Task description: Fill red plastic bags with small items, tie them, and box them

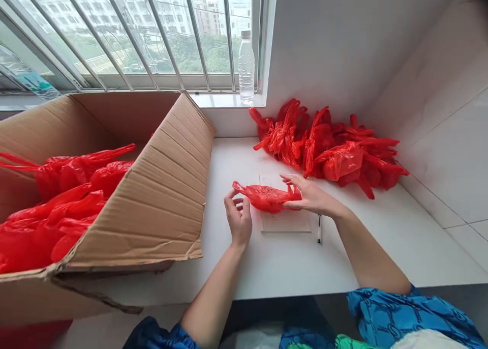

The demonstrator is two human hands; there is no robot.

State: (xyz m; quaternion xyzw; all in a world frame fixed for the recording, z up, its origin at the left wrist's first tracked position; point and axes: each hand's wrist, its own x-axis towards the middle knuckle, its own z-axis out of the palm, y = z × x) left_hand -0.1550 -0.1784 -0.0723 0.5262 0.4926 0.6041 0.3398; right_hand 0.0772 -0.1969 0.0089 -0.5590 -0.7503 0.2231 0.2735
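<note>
A small filled red plastic bag lies above a white paper or pad on the table. At its left end, my left hand has curled fingers and the thumb by the bag's handle loop. My right hand grips the right end, with thumb and fingers on either side of it. What is inside the bag cannot be made out. Just below my right hand, a pen lies beside the paper.
An open cardboard box on the left holds several red bags. More red bags are heaped against the wall at the back right. A water bottle stands on the sill by the barred window. White table underneath.
</note>
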